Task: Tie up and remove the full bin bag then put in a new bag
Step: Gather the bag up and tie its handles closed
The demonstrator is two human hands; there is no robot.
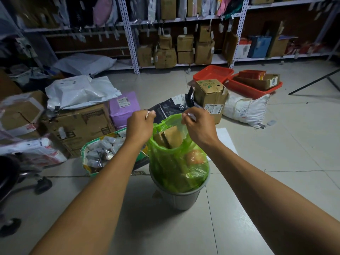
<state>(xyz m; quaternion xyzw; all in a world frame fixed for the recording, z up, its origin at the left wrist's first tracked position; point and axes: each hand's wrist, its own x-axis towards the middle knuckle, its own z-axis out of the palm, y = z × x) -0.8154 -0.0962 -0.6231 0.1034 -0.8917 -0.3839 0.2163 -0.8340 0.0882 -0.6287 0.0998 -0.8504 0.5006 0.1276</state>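
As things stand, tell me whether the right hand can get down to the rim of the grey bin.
Probably yes. The right hand is shut on the top edge of the green bag, well above the grey bin. Nothing stands between it and the rim's right side, but it would have to release the bag first.

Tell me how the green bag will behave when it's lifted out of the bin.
The green bag is thin and see-through, so it will likely sag and stretch. Cardboard pokes up inside; its corners might tear the film. It probably isn't heavy, as both hands hold the top with pinched fingers.
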